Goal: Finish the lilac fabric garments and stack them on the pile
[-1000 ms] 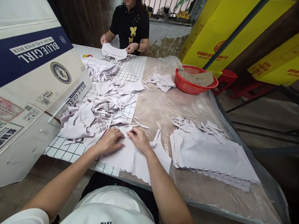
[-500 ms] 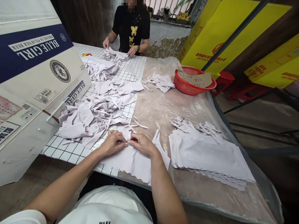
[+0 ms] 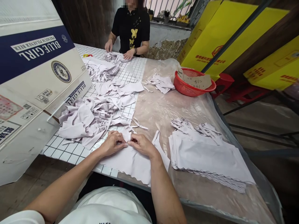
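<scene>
A pale lilac camisole piece (image 3: 137, 163) with thin straps and a scalloped hem lies spread at the table's near edge. At its upper middle, my left hand (image 3: 114, 143) pinches the fabric between thumb and fingers. My right hand (image 3: 142, 143) pinches it right beside the left, the fingertips almost meeting. What exactly sits between the fingertips is too small to make out. To the left is a loose heap of similar garments (image 3: 81, 119). On the right lies a neat stack of flat camisoles (image 3: 205, 152), its straps bunched on top.
A large beer carton (image 3: 35, 77) leans in at the left. A red basket (image 3: 191, 90) with a cardboard piece stands at the back right, beside a small fabric pile (image 3: 161, 82). Across the table a person (image 3: 130, 31) handles another garment stack (image 3: 114, 57). Yellow boxes (image 3: 224, 37) stand behind.
My hands keep nearly the same pinch on the camisole piece. Across the table, the person's hands have lowered the fabric and one now lies flat on the stack.
</scene>
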Motion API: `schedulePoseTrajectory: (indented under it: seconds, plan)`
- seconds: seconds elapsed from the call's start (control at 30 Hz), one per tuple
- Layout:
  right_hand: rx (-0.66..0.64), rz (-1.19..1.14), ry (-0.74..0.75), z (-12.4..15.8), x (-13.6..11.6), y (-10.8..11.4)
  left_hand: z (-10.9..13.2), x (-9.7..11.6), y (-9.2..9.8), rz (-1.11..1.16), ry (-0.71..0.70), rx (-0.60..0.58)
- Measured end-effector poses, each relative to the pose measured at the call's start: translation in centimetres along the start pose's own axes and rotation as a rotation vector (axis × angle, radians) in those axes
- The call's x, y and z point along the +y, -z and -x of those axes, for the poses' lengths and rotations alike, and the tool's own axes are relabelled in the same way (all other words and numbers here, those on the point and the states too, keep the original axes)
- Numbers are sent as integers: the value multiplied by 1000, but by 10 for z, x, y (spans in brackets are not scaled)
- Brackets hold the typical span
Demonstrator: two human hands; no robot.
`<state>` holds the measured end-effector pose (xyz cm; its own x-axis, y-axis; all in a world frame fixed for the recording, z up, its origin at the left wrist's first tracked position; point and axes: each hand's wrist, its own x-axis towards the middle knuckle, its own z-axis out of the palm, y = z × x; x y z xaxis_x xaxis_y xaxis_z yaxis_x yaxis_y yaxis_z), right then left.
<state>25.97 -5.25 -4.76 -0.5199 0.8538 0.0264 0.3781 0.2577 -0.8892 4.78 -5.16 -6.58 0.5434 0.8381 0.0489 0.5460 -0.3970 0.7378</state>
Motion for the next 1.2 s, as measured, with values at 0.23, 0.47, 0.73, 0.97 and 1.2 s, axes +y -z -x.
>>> schedulePoseTrajectory:
  seconds: [0.23,0.47,0.73,0.97,1.2]
  plan:
    - [3,25,21,-2,-1,-6,-1,2,1,-8,11,-11]
    - [77,24,17,-6,-2,-15,-3,1,1,-42,11,-24]
    - [174,-1,63,-11,-2,-22,-5,1,2,-23,31,-28]
    - [270,-36,2,-15,4,-28,-8,3,-1,-24,82,18]
    - [406,22,-174,19,-17,-17,9,5,-2,-190,100,249]
